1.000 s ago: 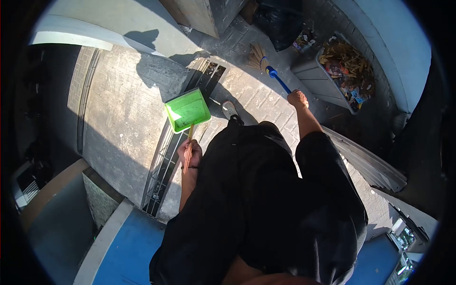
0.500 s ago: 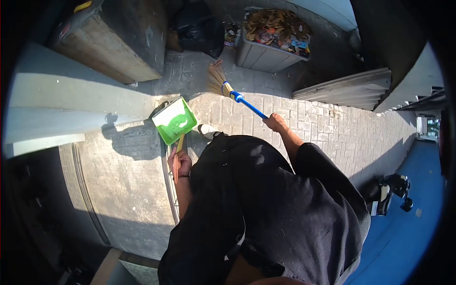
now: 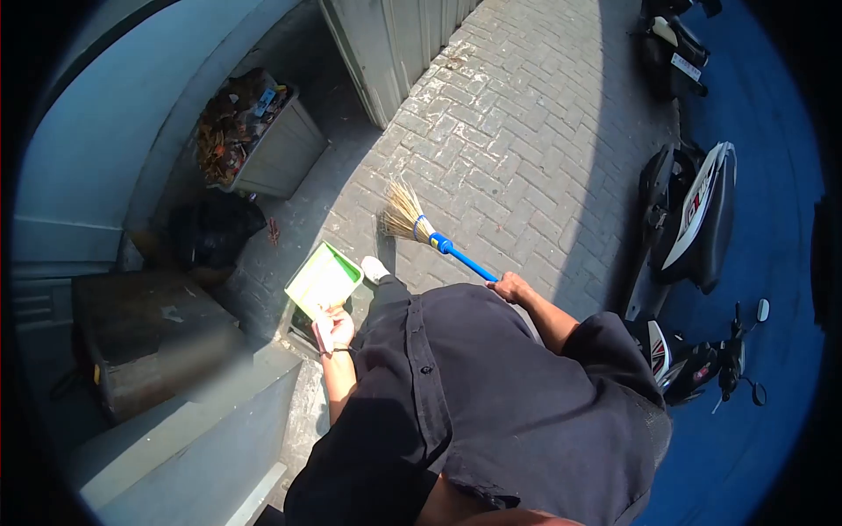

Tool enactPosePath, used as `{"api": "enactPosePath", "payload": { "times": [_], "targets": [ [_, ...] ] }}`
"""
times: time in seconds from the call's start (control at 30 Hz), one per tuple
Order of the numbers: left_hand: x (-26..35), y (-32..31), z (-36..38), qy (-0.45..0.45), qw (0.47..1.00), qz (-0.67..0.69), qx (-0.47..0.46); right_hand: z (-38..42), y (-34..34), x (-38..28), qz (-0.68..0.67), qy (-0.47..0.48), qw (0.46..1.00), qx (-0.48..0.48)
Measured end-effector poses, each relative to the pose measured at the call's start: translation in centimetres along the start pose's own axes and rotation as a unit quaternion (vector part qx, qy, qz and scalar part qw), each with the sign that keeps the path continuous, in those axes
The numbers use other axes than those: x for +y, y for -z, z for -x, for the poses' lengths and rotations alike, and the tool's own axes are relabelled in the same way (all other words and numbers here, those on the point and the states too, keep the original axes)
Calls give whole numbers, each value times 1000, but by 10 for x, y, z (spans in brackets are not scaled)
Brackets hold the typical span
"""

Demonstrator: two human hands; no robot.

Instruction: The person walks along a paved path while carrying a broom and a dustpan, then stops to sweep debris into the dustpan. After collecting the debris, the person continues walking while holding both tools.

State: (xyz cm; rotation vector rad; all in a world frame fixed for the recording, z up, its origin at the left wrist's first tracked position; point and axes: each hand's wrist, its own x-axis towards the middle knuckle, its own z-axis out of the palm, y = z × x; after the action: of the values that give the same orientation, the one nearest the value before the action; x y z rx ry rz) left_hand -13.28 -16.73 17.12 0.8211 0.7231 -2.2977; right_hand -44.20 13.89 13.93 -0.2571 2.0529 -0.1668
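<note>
My left hand (image 3: 335, 328) is closed round the handle of a green dustpan (image 3: 324, 279), whose pan extends ahead of it near my white shoe (image 3: 374, 269). Sunlight washes out the pan's surface, so its contents are hard to make out. My right hand (image 3: 511, 287) grips the blue handle of a straw broom (image 3: 441, 243). The broom's bristles point up and left, over the sunlit paving, to the right of the dustpan. A small reddish-brown scrap (image 3: 274, 231) lies on the shaded ground beyond the dustpan.
A grey bin (image 3: 285, 151) heaped with leaves and litter stands at the upper left, beside a black bag (image 3: 215, 230). Below them is a worn box-like cabinet (image 3: 149, 324). A metal gate (image 3: 386, 53) stands at the top. Motorbikes (image 3: 702, 210) line the right side.
The view has swung to the right, bringing more motorbikes into sight and shifting the bin to the left. Both hands keep their holds; the broom's bristles now appear lower.
</note>
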Motion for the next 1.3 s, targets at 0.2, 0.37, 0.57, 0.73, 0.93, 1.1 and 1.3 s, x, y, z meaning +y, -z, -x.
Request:
{"api": "enactPosePath", "payload": {
  "times": [0.2,0.37,0.57,0.73,0.93,1.1,1.3],
  "targets": [
    [-119,-57,-81,54,980,-165,94,-2,9,107,-341,-119,930,70],
    [-215,-90,-153,115,955,-264,69,-32,14,110,-572,-123,800,132],
    [-332,-161,-275,218,915,-333,61,-68,105,135,-590,-175,777,137],
    [-423,-221,-364,258,881,-395,41,-84,211,141,-683,-191,699,89],
    [-518,-298,-455,294,841,-450,61,-97,309,123,-739,-166,635,153],
    [-596,-356,-542,325,820,-469,41,-119,443,91,-635,-196,726,175],
    [-722,-438,-629,283,829,-480,39,-203,663,111,-589,-104,788,147]
  ]
}}
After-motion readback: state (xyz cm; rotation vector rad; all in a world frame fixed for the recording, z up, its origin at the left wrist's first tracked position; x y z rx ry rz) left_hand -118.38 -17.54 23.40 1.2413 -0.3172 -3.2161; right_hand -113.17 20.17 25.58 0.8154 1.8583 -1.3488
